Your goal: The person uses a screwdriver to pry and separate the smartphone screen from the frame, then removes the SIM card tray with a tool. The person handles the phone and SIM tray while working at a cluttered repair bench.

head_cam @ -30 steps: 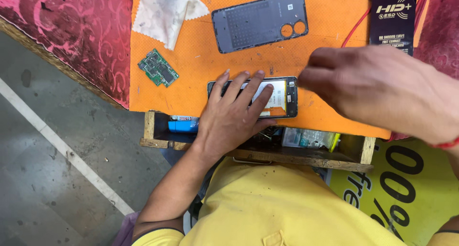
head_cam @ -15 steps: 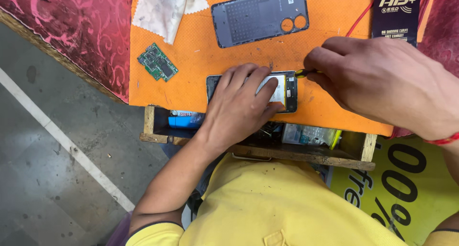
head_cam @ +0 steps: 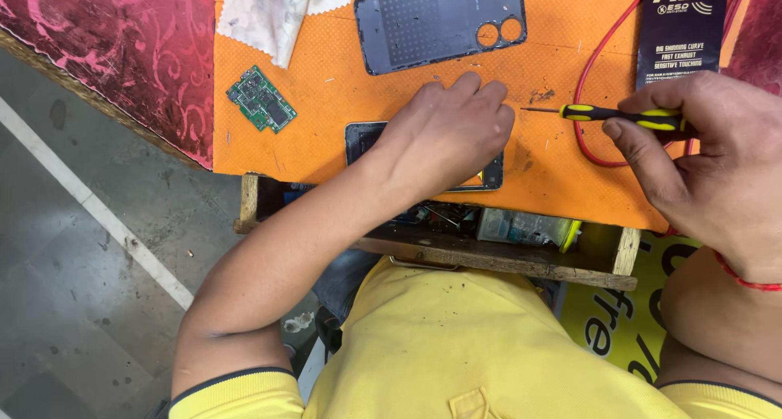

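Opened phone (head_cam: 493, 177) lies flat at the near edge of the orange desk (head_cam: 326, 134), pinned under the left hand (head_cam: 444, 134); judged light, thin and fragile, best held by its rims. Right hand (head_cam: 717, 166) is closed around a yellow-black screwdriver (head_cam: 619, 116). Half a second ago that tip was at the phone's corner; it is now drawn clear to the right.

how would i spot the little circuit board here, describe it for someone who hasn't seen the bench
Start at the orange mat covering the bench top. Go to its left edge, below the white cloth and left of the grey phone back cover. The circuit board lies there alone: small, green, tilted, studded with tiny components, the only green thing on the mat.
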